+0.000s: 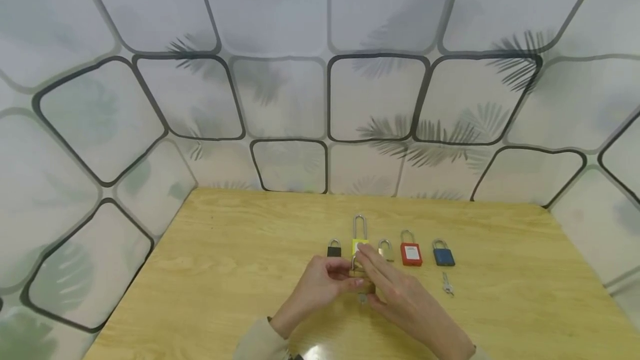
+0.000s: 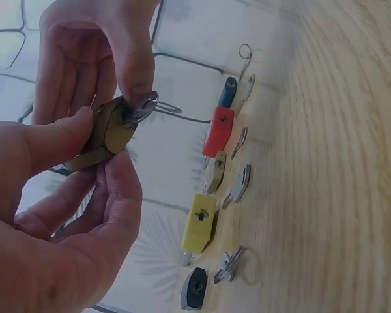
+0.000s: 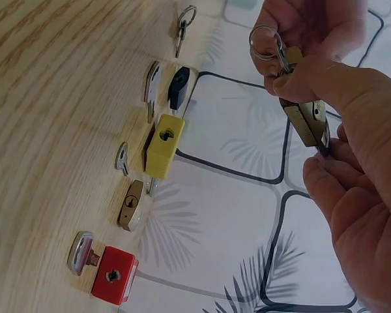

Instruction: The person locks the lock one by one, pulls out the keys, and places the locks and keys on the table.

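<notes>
A brass padlock [image 1: 361, 283] is held up off the table between both hands, with a key on a ring [image 2: 143, 108] in the keyhole at its bottom. My left hand [image 1: 320, 285] grips the padlock body between thumb and fingers. On the other side my right hand [image 1: 405, 296] pinches the padlock too: its thumb lies at the keyhole end, beside the key, and its fingertips reach the shackle end. The shackle is partly hidden by the fingers, and I cannot tell whether it is locked.
Behind the hands stands a row of padlocks: black [image 1: 334, 249], yellow [image 3: 164, 147], small brass [image 1: 386, 251], red [image 1: 411, 254] and blue [image 1: 444, 256]. Several keys lie before them, among them a ringed bunch [image 1: 447, 285]. A patterned cloth wall [image 1: 295, 165] rises at the table's back.
</notes>
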Available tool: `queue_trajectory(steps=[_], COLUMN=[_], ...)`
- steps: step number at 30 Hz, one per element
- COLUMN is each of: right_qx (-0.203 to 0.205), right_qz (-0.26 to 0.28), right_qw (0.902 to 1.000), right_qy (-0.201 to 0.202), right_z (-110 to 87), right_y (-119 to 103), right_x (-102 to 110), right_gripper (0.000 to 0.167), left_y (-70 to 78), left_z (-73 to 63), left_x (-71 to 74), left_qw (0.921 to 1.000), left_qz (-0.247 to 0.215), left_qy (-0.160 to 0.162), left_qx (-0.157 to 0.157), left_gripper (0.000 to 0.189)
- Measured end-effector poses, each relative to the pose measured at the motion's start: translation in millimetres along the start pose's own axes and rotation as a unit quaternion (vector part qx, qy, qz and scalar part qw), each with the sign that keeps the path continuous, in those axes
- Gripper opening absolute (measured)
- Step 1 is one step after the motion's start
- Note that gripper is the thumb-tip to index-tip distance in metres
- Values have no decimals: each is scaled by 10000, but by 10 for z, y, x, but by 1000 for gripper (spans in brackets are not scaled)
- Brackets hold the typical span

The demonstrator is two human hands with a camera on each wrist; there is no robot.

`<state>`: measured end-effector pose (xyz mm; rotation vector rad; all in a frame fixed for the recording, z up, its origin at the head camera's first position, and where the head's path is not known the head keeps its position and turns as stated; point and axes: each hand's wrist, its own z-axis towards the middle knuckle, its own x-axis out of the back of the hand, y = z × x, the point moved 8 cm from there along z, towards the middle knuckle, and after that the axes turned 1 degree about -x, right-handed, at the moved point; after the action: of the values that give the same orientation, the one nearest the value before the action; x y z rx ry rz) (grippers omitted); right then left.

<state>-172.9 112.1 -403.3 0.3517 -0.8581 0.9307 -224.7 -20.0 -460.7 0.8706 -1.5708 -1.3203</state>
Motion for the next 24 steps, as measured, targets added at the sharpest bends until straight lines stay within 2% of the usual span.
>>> queue_trajectory(steps=[5,10,13,16,19,24], right_qx=[-81,-231,-372,-582,-915,-1882], right_qz=[28,353,552,922,1466,2314], right_qw=[10000,9991,9978,9939,9846,9545], right_qy=[1,-11,28,181,282,-32], right_z=[-12,-32,-60,-85,-104,-138], right_y=[17,65,105,152,199,277], right_x=[5,21,35,57,49,-79], right_gripper=[89,90,82,61,35,11], left_y=[-10,19,23,22,26,28], left_z=[-7,-1,-4,-8,-10,-9], left_x=[21,56,101,156,193,192], left_qw=[9997,9991,9983,9968,9948,9922], left_qz=[-213,-279,-328,-458,-683,-963], left_qy=[132,281,462,648,753,793], left_qx=[-53,-122,-98,-17,52,85], left_gripper=[24,24,25,27,30,33])
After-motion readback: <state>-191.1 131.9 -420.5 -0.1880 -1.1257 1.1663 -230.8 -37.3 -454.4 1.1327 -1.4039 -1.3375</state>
